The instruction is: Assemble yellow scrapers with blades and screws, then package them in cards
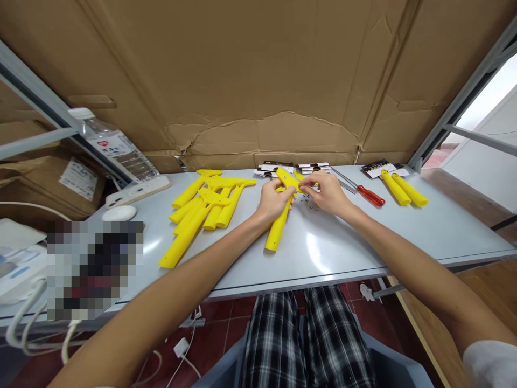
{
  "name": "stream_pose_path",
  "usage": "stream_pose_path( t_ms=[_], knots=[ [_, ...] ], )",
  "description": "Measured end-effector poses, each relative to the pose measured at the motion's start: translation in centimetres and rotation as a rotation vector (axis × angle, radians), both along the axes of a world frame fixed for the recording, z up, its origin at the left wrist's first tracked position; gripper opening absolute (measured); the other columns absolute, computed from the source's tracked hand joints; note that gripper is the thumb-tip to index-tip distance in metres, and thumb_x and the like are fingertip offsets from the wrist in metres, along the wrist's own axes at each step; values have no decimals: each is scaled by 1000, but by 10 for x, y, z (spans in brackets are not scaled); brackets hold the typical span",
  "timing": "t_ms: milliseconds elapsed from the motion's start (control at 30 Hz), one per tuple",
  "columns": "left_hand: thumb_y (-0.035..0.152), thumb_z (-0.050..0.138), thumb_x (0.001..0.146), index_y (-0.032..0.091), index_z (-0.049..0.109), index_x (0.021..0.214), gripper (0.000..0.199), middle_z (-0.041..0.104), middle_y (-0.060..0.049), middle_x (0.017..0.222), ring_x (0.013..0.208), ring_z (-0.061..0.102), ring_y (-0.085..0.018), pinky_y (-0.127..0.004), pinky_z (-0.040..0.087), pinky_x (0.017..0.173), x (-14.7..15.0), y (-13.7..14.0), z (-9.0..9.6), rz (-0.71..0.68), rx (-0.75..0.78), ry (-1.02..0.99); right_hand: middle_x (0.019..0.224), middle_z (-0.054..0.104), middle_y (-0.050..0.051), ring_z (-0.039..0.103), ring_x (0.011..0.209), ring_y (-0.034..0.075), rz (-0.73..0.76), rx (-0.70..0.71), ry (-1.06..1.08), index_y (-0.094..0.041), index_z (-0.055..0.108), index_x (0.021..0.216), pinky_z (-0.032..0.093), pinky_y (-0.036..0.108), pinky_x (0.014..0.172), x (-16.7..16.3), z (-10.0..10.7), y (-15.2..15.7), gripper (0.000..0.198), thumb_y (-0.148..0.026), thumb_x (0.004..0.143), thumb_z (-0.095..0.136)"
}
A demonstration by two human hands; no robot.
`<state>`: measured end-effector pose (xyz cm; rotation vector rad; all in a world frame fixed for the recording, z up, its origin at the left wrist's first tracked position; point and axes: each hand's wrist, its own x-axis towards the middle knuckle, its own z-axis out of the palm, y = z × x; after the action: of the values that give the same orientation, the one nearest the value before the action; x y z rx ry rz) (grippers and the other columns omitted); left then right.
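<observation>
My left hand is closed around a yellow T-shaped plastic scraper handle, its hollow grip end pointing down toward the table's front edge. My right hand is at the right end of the handle's head, thumb and fingertips pinched together there. Whatever sits between those fingertips is too small to make out. Tiny metal parts lie scattered on the table just under my right hand. Behind both hands are small flat black-and-white packs. A screwdriver with a red handle rests to the right.
Several more yellow handles are piled at the left, and two yellow tubes lie at the right beside a dark pack. A plastic bottle, a power strip and a white mouse occupy the left. Cardboard walls the back.
</observation>
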<state>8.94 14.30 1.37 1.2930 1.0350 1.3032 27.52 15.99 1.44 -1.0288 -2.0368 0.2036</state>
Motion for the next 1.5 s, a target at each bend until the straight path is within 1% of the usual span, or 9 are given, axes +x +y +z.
stream_pose_path(
  t_ms=[300,433,667,867,1033,1200,1267,1367,1500],
  knots=[
    [25,73,69,15,67,86,20,65,0,64,47,56,-12,-22,45,40,0,1,-1,6,32,19,87,75,4,61,84,18,12,11,-8,-22,81,90,46,34,82,2,0,1,9,-27,93,73],
    [23,72,69,16,68,85,18,65,0,64,48,56,-12,-23,45,41,0,1,-1,7,7,11,87,75,5,61,85,18,6,27,-29,-22,81,91,46,34,81,2,0,1,9,-27,93,74],
    [23,70,70,16,65,80,13,60,2,57,46,54,-11,-23,45,42,0,1,-2,-6,-72,-25,90,76,4,63,86,18,15,14,-58,-23,82,92,46,34,81,0,-2,0,9,-22,93,73],
    [23,70,71,17,64,79,11,61,2,57,45,53,-11,-23,44,43,0,1,-1,-9,-77,-23,92,77,5,65,87,18,10,14,-81,-22,82,94,46,34,84,-1,0,-2,11,-19,93,72],
    [23,69,71,16,63,80,13,59,2,54,45,53,-12,-23,44,43,0,0,0,-12,-86,-35,92,75,5,65,86,18,-2,-2,-39,-19,80,100,46,31,80,-1,0,-2,11,-19,91,74],
    [22,69,71,16,63,81,13,59,2,54,44,52,-11,-22,42,43,1,-1,4,-10,-109,-49,92,74,5,65,87,17,4,3,-46,-18,78,95,46,30,79,0,2,-3,10,-24,93,71],
    [21,69,71,16,63,82,14,59,2,56,46,53,-11,-22,42,43,0,-1,5,-2,-117,-78,92,74,5,64,85,16,-18,-6,-30,-18,78,96,46,29,78,0,5,-4,13,-28,92,70],
    [21,72,71,16,63,84,16,60,2,57,48,55,-12,-23,44,44,-1,0,6,1,-119,-106,90,75,4,61,74,13,-96,-75,59,-17,76,98,46,29,75,1,9,-3,18,-31,93,66],
    [22,79,72,15,66,89,23,66,0,67,54,59,-12,-23,47,47,-1,0,6,14,-126,-94,89,76,4,58,67,12,-216,-93,108,-16,74,92,45,30,75,10,11,7,20,-31,93,61]
  ],
)
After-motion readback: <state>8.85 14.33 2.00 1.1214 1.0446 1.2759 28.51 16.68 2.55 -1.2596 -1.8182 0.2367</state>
